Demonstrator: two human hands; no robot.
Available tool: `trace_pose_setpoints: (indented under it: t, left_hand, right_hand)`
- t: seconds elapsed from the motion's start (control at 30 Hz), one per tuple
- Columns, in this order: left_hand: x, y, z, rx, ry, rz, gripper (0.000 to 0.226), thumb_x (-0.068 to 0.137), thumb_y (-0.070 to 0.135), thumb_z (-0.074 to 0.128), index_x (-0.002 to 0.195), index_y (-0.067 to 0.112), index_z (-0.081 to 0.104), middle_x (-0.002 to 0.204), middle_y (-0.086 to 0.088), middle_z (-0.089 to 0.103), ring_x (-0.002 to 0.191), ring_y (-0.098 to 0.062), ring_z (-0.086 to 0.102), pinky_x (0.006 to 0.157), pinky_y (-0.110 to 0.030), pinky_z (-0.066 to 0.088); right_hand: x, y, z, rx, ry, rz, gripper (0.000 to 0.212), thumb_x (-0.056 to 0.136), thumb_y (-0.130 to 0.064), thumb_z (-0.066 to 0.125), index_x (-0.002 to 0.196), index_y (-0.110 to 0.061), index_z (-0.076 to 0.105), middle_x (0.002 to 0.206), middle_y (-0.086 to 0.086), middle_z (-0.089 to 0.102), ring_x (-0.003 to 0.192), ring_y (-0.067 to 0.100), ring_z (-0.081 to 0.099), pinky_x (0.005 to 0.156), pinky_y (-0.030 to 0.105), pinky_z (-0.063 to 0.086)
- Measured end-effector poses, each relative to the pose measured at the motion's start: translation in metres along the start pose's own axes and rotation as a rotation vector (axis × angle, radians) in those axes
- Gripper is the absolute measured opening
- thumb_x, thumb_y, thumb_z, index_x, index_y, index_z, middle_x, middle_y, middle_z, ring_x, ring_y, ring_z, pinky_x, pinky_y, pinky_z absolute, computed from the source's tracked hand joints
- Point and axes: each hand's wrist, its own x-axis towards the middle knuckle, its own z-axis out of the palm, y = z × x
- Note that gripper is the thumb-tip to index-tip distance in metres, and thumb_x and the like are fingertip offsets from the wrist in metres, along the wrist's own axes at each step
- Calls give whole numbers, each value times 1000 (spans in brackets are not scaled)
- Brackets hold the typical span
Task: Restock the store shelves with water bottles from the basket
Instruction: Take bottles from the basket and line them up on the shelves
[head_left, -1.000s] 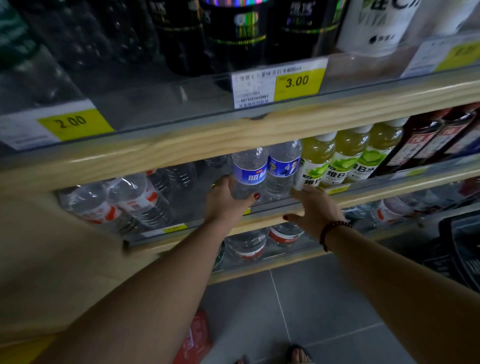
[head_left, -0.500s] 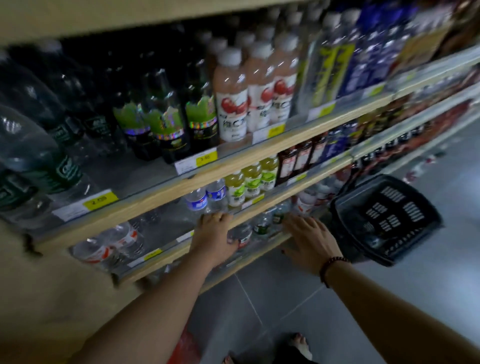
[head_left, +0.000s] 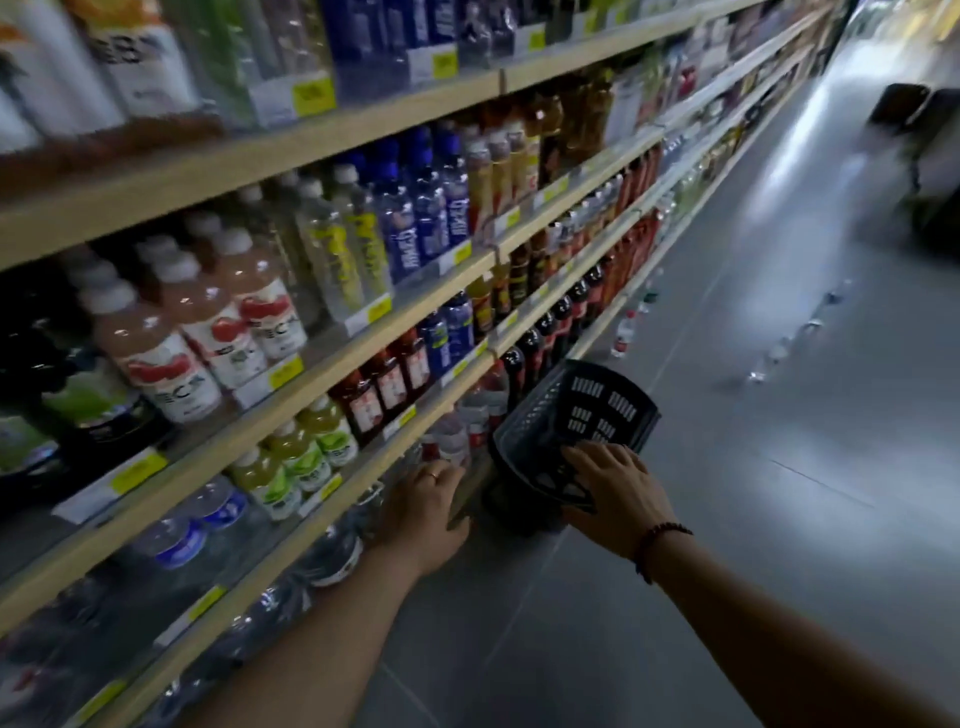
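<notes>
A black plastic basket (head_left: 602, 405) stands tilted on the floor against the lowest shelves. My right hand (head_left: 618, 493) reaches over its near rim with fingers spread, holding nothing that I can see. My left hand (head_left: 428, 512) hovers beside the lower wooden shelf edge (head_left: 363, 483), fingers relaxed and empty. Blue-labelled water bottles (head_left: 192, 530) stand on the shelf to the left of my left hand, and red-labelled water bottles (head_left: 457, 436) sit on the lower shelf just beyond it. The inside of the basket is dark and I cannot see its contents.
Long wooden shelves run along the left, packed with juice bottles (head_left: 291, 457), pink drinks (head_left: 208, 332) and dark bottles (head_left: 540, 343). A few loose bottles (head_left: 626, 332) stand on the grey tiled floor further down. A dark object (head_left: 930, 171) stands far right.
My view has swung right along the aisle. My left hand left the blue-labelled bottle and the shelf edge. My right hand moved from the shelf to the basket rim.
</notes>
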Motion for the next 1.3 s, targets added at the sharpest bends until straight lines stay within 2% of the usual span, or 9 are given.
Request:
trace_pose_setpoints:
  t: [0.17,0.3,0.63,0.93,1.17,1.3]
  left_hand:
    - [46,65,30,-2,-66,72,62,84,45,56,139,20,43,143,-2,44,133,-24,37,109,-37,33]
    - [74,94,43,18,-127,128,64,86,46,56,142,21,38,147,-2,39,136,-23,32,109,-34,31]
    - [210,84,40,126,-173,222,61,84,44,59,138,20,42,141,-1,44,129,-22,41,101,-37,40]
    - [346,78,53,161,-305,341,60,87,44,57,140,19,39,142,-2,43,129,-23,40,103,-36,35]
    - [419,80,74,117,-344,279,62,87,44,58,139,18,40,141,-2,43,129,-24,40,104,-37,36]
    - [446,78,92,106,-406,161,63,87,44,57,141,18,38,142,-3,42,129,-25,38,105,-39,35]
  right_hand:
    - [-2,67,-6,28,27,56,72,85,-49,60,147,-26,31,151,2,36,138,25,31,113,37,25]
    - [2,109,-3,99,21,130,72,87,-51,58,148,-25,30,150,1,36,136,24,32,112,37,28]
    - [75,178,11,164,-38,282,75,86,-53,58,149,-24,28,152,3,33,138,24,31,113,37,28]
    - [166,228,26,198,-115,437,73,87,-47,60,148,-22,28,149,3,37,136,25,34,110,37,31]
    - [229,265,44,253,-175,436,68,88,-43,60,145,-18,33,145,6,42,133,27,38,107,38,36]
    - [271,285,65,369,-217,441,66,88,-35,64,144,-15,35,143,8,44,132,28,38,105,39,39]
